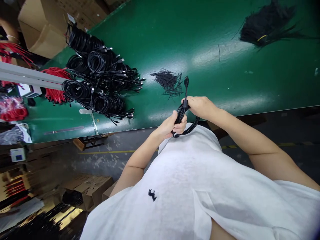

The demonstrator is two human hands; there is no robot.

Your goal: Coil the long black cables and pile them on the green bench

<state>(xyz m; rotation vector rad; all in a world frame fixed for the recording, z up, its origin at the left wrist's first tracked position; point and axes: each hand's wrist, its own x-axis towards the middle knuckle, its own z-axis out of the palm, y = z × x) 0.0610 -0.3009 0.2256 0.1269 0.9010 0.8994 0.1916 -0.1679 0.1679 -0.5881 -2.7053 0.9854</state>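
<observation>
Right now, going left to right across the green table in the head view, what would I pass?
Red cables → pile of coiled black cables → loose black ties → held black cable → black tie bundle.

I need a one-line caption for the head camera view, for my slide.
Both hands, left hand and right hand, hold a coiled black cable at the green table edge.

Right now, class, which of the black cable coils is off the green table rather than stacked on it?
The coil gripped in the left hand and right hand, with one plug pointing up; the other coils lie piled on the table.
</observation>
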